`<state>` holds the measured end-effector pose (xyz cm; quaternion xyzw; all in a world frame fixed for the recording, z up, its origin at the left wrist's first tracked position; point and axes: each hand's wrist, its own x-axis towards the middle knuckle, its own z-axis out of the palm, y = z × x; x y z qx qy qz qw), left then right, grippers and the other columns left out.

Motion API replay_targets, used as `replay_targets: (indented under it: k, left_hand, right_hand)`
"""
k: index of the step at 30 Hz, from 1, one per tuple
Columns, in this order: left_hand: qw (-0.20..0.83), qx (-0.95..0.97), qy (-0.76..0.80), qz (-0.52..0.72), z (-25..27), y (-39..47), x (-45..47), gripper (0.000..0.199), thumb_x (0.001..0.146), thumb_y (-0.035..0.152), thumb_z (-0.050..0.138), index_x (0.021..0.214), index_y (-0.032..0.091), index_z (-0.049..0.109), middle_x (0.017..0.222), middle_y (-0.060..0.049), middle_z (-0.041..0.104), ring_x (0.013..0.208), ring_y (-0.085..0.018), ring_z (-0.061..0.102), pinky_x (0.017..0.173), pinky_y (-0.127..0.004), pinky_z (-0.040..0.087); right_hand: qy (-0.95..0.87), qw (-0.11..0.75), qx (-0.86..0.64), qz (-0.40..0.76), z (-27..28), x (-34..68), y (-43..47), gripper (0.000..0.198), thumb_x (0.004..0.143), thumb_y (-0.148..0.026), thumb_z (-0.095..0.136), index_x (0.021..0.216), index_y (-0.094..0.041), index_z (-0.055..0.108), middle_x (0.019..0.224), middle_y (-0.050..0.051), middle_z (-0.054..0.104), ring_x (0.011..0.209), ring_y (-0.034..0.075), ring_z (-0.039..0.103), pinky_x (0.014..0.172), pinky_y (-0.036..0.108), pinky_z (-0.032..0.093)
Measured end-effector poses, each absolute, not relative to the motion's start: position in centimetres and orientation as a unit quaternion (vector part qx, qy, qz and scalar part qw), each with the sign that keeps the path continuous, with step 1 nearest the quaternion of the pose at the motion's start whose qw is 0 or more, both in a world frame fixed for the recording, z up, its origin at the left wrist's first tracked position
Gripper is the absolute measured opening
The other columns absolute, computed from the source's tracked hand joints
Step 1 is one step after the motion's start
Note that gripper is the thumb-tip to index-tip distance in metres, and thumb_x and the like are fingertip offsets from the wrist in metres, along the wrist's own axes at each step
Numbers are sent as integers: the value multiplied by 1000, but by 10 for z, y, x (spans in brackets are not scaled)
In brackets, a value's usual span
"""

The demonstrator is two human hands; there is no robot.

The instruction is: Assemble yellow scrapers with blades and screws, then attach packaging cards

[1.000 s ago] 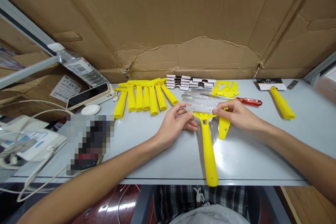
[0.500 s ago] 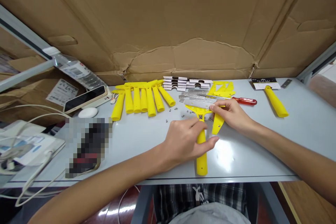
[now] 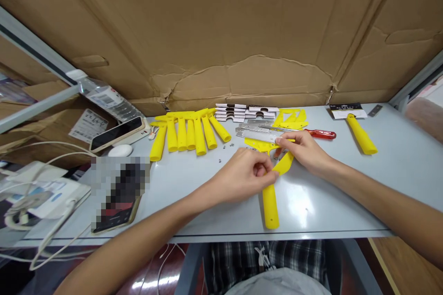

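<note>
My right hand (image 3: 300, 147) is closed on a flat yellow plastic plate (image 3: 285, 163), its thumb at the end of a metal blade (image 3: 259, 136). From the left, the thumb and fingers of my left hand (image 3: 244, 174) pinch the lower tip of the same plate. Under both hands lies a yellow scraper handle (image 3: 271, 207), its grip pointing towards me and its wide head partly covered. Small screws (image 3: 231, 145) are scattered just beyond my left hand. A red-handled screwdriver (image 3: 321, 134) lies behind my right hand.
Several yellow handles (image 3: 200, 136) line up at the back left. Folded cards (image 3: 230, 113) and yellow plates (image 3: 292, 117) are behind the blades. A carded scraper (image 3: 362, 133) lies at right. Phone (image 3: 117, 133), bottle (image 3: 107, 97) and cables (image 3: 46, 239) crowd the left.
My left hand has closed from a spread thumb and fingers to a pinch at the plate's tip. The plate's lower end has swung left, over the handle.
</note>
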<state>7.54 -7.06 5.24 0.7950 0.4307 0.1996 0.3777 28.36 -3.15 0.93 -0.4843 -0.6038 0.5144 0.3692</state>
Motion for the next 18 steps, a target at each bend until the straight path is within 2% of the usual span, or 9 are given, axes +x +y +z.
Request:
replay_targets:
  k: [3, 5, 8, 10, 12, 14, 18]
  left_hand:
    - [439, 748, 423, 262, 59, -66, 50, 16, 86, 30, 69, 74, 18, 67, 70, -2, 70, 62, -13, 62, 59, -26, 48]
    - [475, 689, 431, 338, 58, -57, 33, 20, 87, 35, 71, 78, 19, 64, 69, -3, 71, 60, -15, 67, 60, -28, 55]
    - [443, 614, 449, 474, 49, -39, 15, 18, 84, 31, 76, 93, 21, 63, 70, 0, 71, 54, -15, 67, 54, -27, 56]
    - [388, 582, 462, 545, 38, -29, 10, 16, 84, 28, 75, 93, 21, 66, 73, 0, 70, 57, -14, 68, 55, -27, 58]
    - [358, 566, 483, 565, 29, -23, 12, 10, 86, 28, 70, 88, 18, 70, 73, -2, 69, 60, -15, 70, 55, -27, 60]
    - [369, 562, 495, 550, 22, -24, 16, 14, 87, 29, 67, 87, 17, 73, 76, -4, 70, 64, -17, 71, 57, -29, 62]
    - [428, 578, 479, 503, 19, -35, 28, 27, 89, 40, 68, 89, 15, 77, 96, -10, 74, 70, -19, 72, 62, -33, 65]
  right_hand:
    - [-574, 370, -477, 553, 12, 284, -31, 43, 82, -56, 75, 84, -14, 71, 87, 10, 75, 68, 15, 67, 63, 27, 53]
    - [-549, 367, -466, 588, 13, 284, -31, 46, 79, -58, 77, 87, -14, 69, 89, 11, 75, 71, 18, 71, 60, 29, 56]
    - [-526, 364, -453, 621, 11, 284, -29, 48, 76, -58, 81, 86, -14, 67, 85, 11, 72, 77, 22, 75, 57, 29, 59]
    - [-521, 366, -447, 628, 9, 286, -28, 46, 77, -56, 82, 86, -13, 67, 85, 11, 72, 74, 21, 75, 55, 27, 59]
    - [-521, 370, -439, 632, 8, 287, -28, 45, 78, -54, 82, 90, -13, 69, 84, 10, 73, 71, 20, 74, 55, 27, 59]
    - [-522, 369, -433, 636, 8, 287, -29, 44, 80, -53, 82, 91, -13, 69, 80, 10, 73, 68, 19, 74, 55, 26, 59]
    - [-532, 349, -413, 652, 10, 285, -32, 42, 80, -51, 82, 91, -12, 70, 77, 9, 74, 62, 15, 71, 57, 26, 59]
